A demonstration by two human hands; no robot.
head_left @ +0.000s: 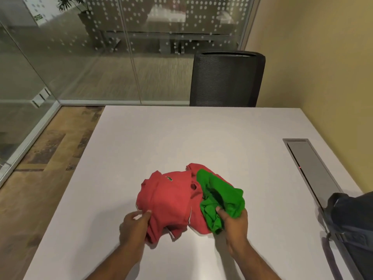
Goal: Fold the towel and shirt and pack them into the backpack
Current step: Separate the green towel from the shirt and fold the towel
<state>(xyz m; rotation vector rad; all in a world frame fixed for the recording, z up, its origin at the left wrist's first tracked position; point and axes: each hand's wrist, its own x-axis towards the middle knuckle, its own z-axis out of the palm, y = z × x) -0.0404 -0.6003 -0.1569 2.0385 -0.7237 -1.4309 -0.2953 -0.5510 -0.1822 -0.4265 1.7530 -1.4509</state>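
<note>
Green cloth, the towel (221, 201), is bunched in the grip of the right hand (235, 221), whose thumb and fingers are curled round its crumpled near end, just right of the frame's centre and low down. The red shirt (171, 201) is pinched at its lower-left edge by the left hand (134, 224), the thumb laid on top of the fabric.

Both cloths are heaped together in the lower middle of the frame on the white tabletop (181, 138), the towel lying partly over the right side of the shirt. Neither has been folded: the shirt is rumpled, with its collar and a small chest logo turned toward the upper part of the frame and its hem toward the person, so its long axis is judged to run roughly from bottom to top of the picture. The towel is too crumpled for a clear axis to be given; its mass runs from the right hand up toward the shirt's collar.

The dark backpack (351, 223) is seen at the lower right edge, partly cut off; whether it is open cannot be told. Nothing has been packed. The task is judged to be at its very start: separating, two folds and packing are all left.
</note>
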